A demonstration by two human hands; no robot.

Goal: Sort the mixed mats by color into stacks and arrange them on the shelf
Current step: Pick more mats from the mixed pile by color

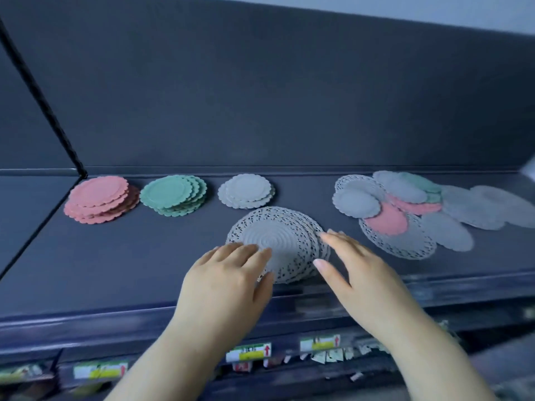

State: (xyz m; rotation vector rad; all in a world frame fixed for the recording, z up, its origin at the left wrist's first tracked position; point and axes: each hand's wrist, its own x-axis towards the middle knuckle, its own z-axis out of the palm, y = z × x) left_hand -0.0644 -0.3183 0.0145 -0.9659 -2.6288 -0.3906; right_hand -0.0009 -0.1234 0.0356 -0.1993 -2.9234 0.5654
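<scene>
Dark shelf (130,256): pink stack (100,198), green stack (173,195), small grey stack (247,191) in a row at the back. Lacy grey stack (279,238) front-centre. Unsorted mixed pile (405,206) at right.

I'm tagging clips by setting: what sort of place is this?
Probably a shop: a long dark display shelf with a back panel, price tags on the rail below its front edge, and identical mats in same-color stacks, like the pink stack.
</scene>
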